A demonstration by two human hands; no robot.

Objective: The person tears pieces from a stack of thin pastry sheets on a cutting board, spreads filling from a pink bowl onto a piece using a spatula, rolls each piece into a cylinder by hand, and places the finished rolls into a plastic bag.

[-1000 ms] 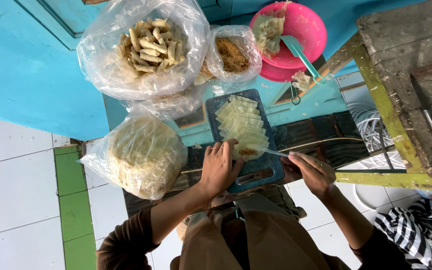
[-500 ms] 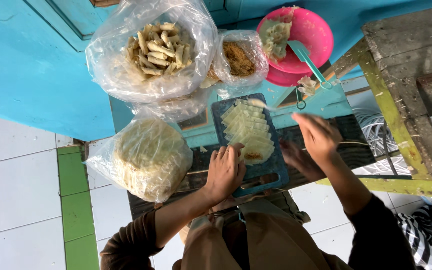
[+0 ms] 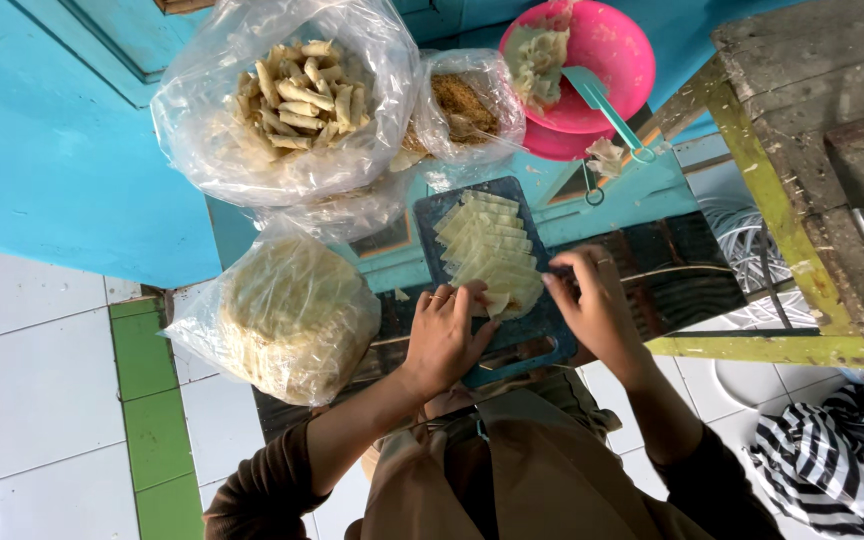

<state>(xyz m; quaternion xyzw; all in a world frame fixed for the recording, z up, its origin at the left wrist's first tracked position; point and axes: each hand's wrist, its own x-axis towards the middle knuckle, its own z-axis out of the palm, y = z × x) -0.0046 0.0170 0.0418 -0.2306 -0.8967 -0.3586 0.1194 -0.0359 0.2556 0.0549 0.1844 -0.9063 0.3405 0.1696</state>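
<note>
Right hand (image 3: 592, 305) brought down from above board since half second ago, now laid at wrappers' (image 3: 492, 250) right edge, fingers curled loosely, nothing clearly gripped. Left hand (image 3: 447, 330) kept at stack's near end, fingertips pressed on lowest wrapper. Wrappers fanned along dark board (image 3: 452, 205), centre. Bag of rolls (image 3: 282, 100) behind; pink bowl (image 3: 617, 45) far right.

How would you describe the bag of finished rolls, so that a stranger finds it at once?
Start at the pink bowl at the top. Left of it lie two clear bags; the bag of rolls is the larger, farther one, and only it holds pale finger-shaped sticks.
</note>
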